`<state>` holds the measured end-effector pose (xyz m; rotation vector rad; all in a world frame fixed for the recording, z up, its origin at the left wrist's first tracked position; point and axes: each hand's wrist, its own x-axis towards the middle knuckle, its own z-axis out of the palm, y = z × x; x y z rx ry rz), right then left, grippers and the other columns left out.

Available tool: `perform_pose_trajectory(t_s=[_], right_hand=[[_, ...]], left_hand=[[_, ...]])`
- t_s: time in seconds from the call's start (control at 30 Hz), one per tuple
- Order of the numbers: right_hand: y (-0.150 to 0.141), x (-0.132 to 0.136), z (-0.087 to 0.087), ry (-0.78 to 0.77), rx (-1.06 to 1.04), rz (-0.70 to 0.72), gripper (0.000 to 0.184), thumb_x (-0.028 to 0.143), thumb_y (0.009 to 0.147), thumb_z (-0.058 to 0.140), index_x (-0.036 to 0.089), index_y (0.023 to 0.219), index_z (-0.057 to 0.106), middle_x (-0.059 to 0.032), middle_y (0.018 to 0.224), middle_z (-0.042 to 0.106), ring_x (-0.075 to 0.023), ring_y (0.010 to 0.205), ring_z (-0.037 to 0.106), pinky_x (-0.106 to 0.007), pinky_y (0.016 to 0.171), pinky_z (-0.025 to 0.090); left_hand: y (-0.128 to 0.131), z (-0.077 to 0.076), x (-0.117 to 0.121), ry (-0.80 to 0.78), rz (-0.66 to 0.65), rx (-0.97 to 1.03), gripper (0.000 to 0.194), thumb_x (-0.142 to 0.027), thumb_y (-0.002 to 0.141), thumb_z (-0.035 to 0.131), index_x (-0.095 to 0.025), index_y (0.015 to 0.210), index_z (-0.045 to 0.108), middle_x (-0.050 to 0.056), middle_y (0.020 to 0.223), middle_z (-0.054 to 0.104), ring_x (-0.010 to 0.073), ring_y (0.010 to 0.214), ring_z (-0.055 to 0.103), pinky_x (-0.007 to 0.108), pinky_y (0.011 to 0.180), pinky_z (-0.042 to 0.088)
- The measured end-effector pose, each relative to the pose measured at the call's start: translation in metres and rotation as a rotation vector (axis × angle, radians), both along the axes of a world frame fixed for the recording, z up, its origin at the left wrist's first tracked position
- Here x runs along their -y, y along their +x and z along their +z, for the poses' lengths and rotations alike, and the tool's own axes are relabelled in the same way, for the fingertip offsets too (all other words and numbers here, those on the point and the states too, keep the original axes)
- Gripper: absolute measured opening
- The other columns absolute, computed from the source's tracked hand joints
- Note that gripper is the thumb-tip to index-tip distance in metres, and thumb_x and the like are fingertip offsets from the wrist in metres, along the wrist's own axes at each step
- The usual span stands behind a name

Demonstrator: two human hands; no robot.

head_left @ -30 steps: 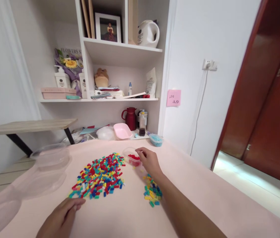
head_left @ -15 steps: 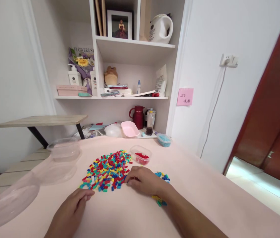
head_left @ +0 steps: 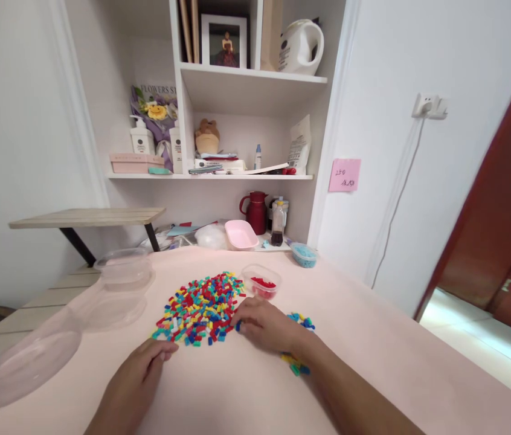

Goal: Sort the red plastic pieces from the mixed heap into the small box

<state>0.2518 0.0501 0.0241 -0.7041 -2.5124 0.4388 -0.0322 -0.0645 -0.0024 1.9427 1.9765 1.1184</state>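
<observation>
A wide heap of small plastic building bricks (head_left: 199,308) in red, blue, yellow, green and white lies on the pink-covered table. My right hand (head_left: 264,324) reaches to the heap's right edge, its fingers bent down and drawn together. By its fingertips shows a dark blue brick (head_left: 238,325); whether the fingers grip it is hidden. My left hand (head_left: 147,365) rests at the heap's lower left corner, fingers curled and thumb against them, with nothing seen between. Behind my right hand stands a clear tub (head_left: 262,282) with red bricks in it.
Smaller brick groups lie beyond my right wrist (head_left: 301,320) and against my forearm (head_left: 295,364). At left are clear tubs (head_left: 124,270) and lids (head_left: 29,365). A tub of light blue pieces (head_left: 304,255) sits at the back right edge, near a pink basket (head_left: 241,235).
The whole view has shifted slightly. My right hand stays at the heap's right edge, its fingers a little more closed, and a blue brick now shows by the fingertips. My left hand stays put.
</observation>
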Motion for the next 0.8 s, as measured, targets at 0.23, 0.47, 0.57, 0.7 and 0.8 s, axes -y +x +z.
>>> perform_pose_trajectory(t_s=[0.23,0.47,0.57,0.7,0.8], right_hand=[[0.011,-0.007,0.005,-0.089,0.018,-0.258,0.031,0.011,0.082,0.046,0.024,0.093,0.072,-0.0009,0.092,0.072,-0.0165,0.085,0.062,-0.025,0.077,0.043],[0.002,-0.007,-0.004,0.034,0.011,-0.059,0.039,0.008,0.084,0.045,0.023,0.11,0.07,-0.0058,0.098,0.067,-0.018,0.094,0.058,-0.026,0.084,0.043],[0.004,-0.009,-0.007,0.021,0.084,-0.099,0.036,0.007,0.082,0.048,0.023,0.103,0.071,-0.0053,0.095,0.066,-0.0177,0.091,0.058,-0.025,0.082,0.042],[0.01,-0.012,-0.007,-0.048,0.066,-0.191,0.029,0.009,0.085,0.047,0.022,0.094,0.071,-0.004,0.095,0.064,-0.0156,0.087,0.059,-0.024,0.08,0.042],[0.009,-0.013,-0.006,-0.06,0.022,-0.212,0.031,0.013,0.089,0.046,0.024,0.105,0.07,-0.0042,0.1,0.064,-0.016,0.091,0.059,-0.024,0.081,0.042]], left_hand=[[-0.003,-0.005,-0.002,0.022,0.001,0.018,0.029,-0.032,0.079,0.048,-0.027,0.083,0.076,0.001,0.09,0.078,0.0189,0.087,0.072,0.028,0.08,0.057],[-0.001,-0.002,-0.002,0.015,0.006,0.009,0.031,-0.033,0.079,0.046,-0.027,0.083,0.077,0.001,0.091,0.078,0.0189,0.089,0.072,0.028,0.081,0.057],[-0.001,-0.002,-0.002,0.012,0.002,0.008,0.031,-0.033,0.079,0.047,-0.027,0.083,0.076,0.001,0.09,0.078,0.0188,0.088,0.072,0.027,0.08,0.057],[-0.003,-0.005,-0.003,0.012,0.006,-0.006,0.032,-0.034,0.079,0.046,-0.028,0.084,0.077,0.001,0.089,0.077,0.0185,0.087,0.072,0.027,0.078,0.057],[-0.004,-0.006,-0.004,0.02,0.007,0.001,0.031,-0.034,0.079,0.047,-0.028,0.083,0.077,0.001,0.089,0.078,0.0186,0.087,0.073,0.027,0.079,0.057]])
